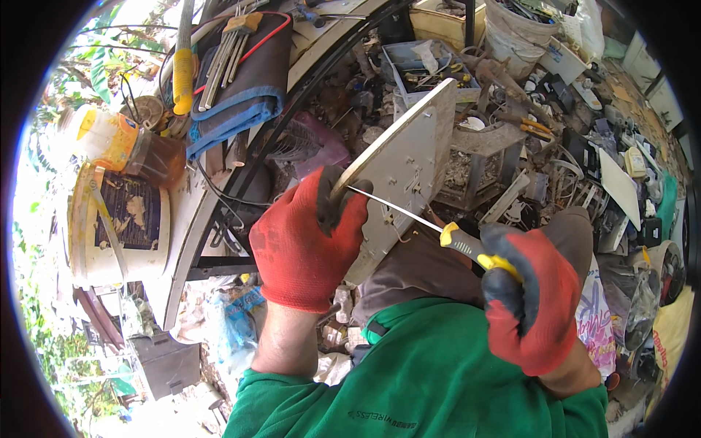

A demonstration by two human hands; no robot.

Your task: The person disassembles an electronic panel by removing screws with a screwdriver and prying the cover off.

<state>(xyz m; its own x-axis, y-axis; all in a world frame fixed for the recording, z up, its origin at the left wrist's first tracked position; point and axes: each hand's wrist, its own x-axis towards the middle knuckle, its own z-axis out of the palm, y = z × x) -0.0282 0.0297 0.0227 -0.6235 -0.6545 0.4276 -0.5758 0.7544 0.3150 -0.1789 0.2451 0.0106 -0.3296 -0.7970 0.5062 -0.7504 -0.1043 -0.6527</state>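
Observation:
My left hand [310,237], in a red glove with dark fingertips, grips the near edge of a flat off-white panel [409,171]. The panel stands tilted in front of my knees, with small fittings and holes on its face. In my right hand [533,292], also gloved in red and black, is a screwdriver [460,241] with a grey and yellow handle. Its thin metal shaft points left, and the tip reaches the panel's edge close beside my left thumb. Whether a screw sits under the tip is hidden.
A workbench [190,255] at left bears a rolled dark cloth with blue trim [241,95], a yellow-handled tool [182,80] and a white bucket [117,226]. Beyond the panel lie a blue crate [431,69], a dirty pail [515,36] and heaps of scrap parts and cables.

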